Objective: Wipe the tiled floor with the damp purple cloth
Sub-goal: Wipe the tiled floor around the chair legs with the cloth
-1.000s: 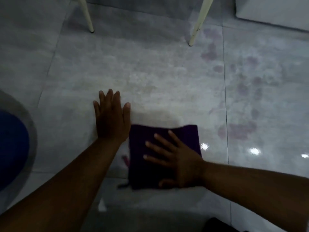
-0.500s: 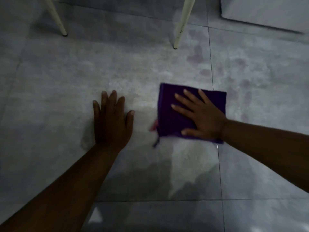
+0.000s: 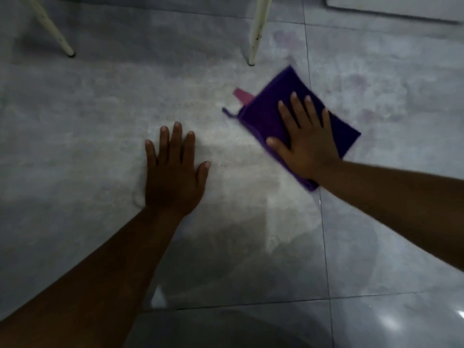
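The folded purple cloth (image 3: 271,104) lies flat on the grey tiled floor (image 3: 100,116), turned like a diamond, with a pink tag and a loop sticking out at its left corner. My right hand (image 3: 305,144) presses flat on the cloth with fingers spread, covering its lower half. My left hand (image 3: 173,169) rests palm down on the bare tile to the left of the cloth, fingers apart, holding nothing. A wet sheen marks the tile below the cloth.
Two cream chair legs stand on the floor beyond the hands, one (image 3: 254,38) just above the cloth and one (image 3: 54,33) at the far left. A pale flat object (image 3: 401,6) lies at the top right. Faint purplish stains (image 3: 361,79) mark the tile right of the cloth.
My right hand has pushed the cloth away from me and to the right, and the cloth has rotated to a diamond angle. My left hand stays planted on the tile.
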Motion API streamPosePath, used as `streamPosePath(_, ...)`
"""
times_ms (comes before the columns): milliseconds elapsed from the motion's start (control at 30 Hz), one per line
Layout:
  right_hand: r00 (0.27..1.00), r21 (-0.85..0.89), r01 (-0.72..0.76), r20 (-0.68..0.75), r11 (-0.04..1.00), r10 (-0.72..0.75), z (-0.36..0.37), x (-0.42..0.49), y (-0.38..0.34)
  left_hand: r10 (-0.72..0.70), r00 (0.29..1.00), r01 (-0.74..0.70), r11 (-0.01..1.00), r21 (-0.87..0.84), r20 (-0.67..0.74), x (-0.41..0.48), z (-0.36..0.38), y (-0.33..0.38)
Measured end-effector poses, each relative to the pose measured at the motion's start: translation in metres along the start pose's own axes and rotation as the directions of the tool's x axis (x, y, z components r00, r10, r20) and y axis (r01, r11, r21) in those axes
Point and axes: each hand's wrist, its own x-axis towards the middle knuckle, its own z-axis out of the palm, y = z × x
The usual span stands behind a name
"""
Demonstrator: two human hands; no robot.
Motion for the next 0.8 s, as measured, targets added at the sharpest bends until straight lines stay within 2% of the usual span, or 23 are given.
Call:
streamPosePath(67, 0.995, -0.015, 0.096, 0.038, 0.995, -0.096, 0.007, -0.052, 0.002, 0.000, 1.000, 0.000, 1.000, -0.005, 0.003, -0.001, 0.000, -0.001)
streamPosePath(133, 0.963, -0.034, 0.257, 0.088, 0.966, -0.254, 0.018, -0.114, 0.009, -0.001, 1.000, 0.001, 1.000, -0.011, 0.011, -0.001, -0.002, 0.000)
streamPosePath(267, 0.812, -0.094, 0.575, 0.184, 0.813, -0.554, 0.042, -0.216, 0.051, -0.004, 1.000, 0.003, 1.000, -0.020, -0.012, -0.001, -0.006, 0.000)
streamPosePath(333, 0.754, -0.090, 0.649, 0.204, 0.755, -0.624, 0.039, -0.228, 0.085, -0.012, 0.999, 0.010, 0.999, -0.040, -0.042, 0.004, -0.010, 0.005)
streamPosePath(400, 0.770, -0.097, 0.630, 0.205, 0.770, -0.604, 0.035, -0.216, 0.120, -0.020, 0.997, 0.015, 0.998, -0.066, -0.070, 0.017, -0.016, 0.011)
streamPosePath(533, 0.897, -0.127, 0.426, 0.186, 0.896, -0.400, 0.020, -0.156, 0.158, 0.075, 0.996, -0.078, 0.996, -0.052, -0.054, 0.058, -0.019, 0.035)
streamPosePath(600, 0.940, -0.120, 0.328, 0.142, 0.937, -0.310, 0.013, -0.116, 0.156, 0.069, 0.997, -0.071, 0.995, -0.073, -0.030, 0.083, -0.017, 0.047)
streamPosePath(700, 0.963, -0.095, 0.265, 0.075, 0.960, -0.258, 0.000, -0.047, 0.138, 0.022, 0.999, -0.019, 0.998, -0.061, 0.037, 0.120, -0.011, 0.059)
streamPosePath(800, 0.962, -0.083, 0.274, 0.022, 0.958, -0.273, -0.011, 0.021, 0.114, 0.024, 0.999, -0.024, 1.000, 0.002, 0.024, 0.130, -0.006, 0.062)
